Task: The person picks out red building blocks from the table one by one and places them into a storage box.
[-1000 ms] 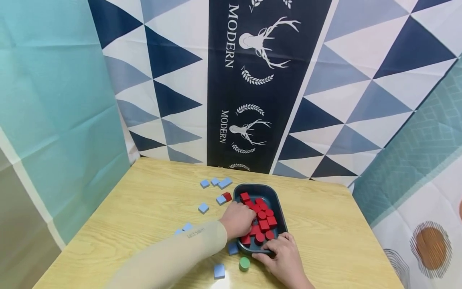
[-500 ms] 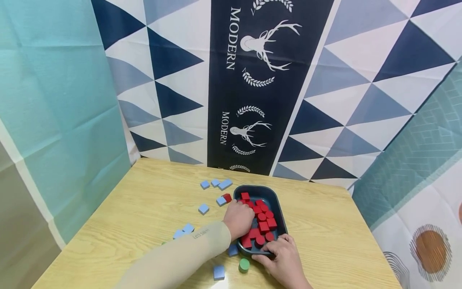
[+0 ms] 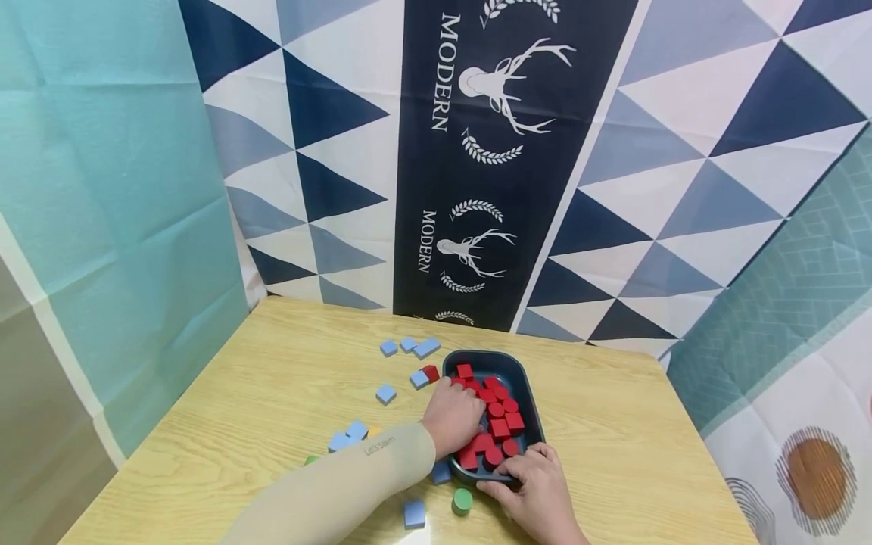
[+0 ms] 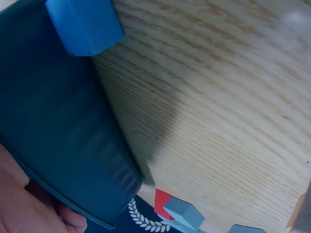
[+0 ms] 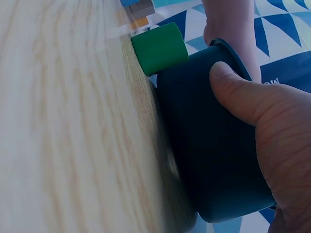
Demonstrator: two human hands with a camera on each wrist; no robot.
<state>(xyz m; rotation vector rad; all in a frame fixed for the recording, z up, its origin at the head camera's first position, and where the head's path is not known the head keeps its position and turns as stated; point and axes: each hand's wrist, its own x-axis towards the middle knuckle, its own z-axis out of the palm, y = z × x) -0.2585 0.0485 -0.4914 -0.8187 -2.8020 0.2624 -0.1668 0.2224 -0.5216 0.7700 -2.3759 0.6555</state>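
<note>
A dark teal tray (image 3: 509, 366) with rounded corners holds several red blocks (image 3: 500, 428), cubes and cylinders. My left hand (image 3: 455, 416) reaches over the tray's left rim, its fingers bent down among the blocks. In the left wrist view its fingers (image 4: 17, 199) show at the rim above the tray wall (image 4: 63, 121); I cannot tell whether they hold a block. At the near right corner, my right hand (image 3: 531, 481) grips the tray, thumb (image 5: 226, 73) on the outer wall and fingers over the rim. Close by that corner stands a green cylinder (image 3: 462, 501).
A blue block (image 3: 440, 473) lies against the tray's near left side, another blue block (image 3: 414, 514) nearer me. Left of the tray are more blue blocks (image 3: 385, 393) and one red block (image 3: 431, 372). A yellow block (image 3: 375, 432) and a green piece (image 3: 311, 459) peek out behind the left sleeve.
The left hand stays over the tray with only small shifts among the red blocks. The left forearm has moved slightly, baring the yellow and green pieces. The right hand keeps its grip.
</note>
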